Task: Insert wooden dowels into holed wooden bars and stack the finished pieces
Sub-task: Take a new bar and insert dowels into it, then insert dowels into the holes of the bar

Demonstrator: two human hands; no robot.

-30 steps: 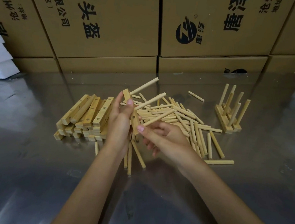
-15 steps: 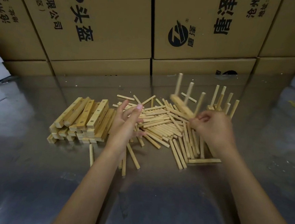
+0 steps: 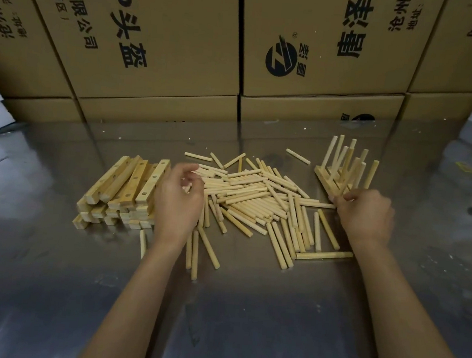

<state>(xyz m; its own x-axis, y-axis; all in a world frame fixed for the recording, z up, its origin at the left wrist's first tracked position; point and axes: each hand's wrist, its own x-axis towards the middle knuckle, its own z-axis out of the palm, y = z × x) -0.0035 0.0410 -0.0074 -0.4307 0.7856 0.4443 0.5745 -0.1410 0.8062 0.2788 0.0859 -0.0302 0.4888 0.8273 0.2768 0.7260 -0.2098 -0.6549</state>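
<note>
Right hand (image 3: 364, 211) now at finished pieces (image 3: 344, 171)

1 head-worn view, forward and down, close over the steel table (image 3: 48, 291).

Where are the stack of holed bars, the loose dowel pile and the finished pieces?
stack of holed bars (image 3: 131, 182), head view, top face of a drilled bar.
loose dowel pile (image 3: 251, 198), head view, middle of the heap.
finished pieces (image 3: 344, 165), head view, an upright dowel in the group.
</note>
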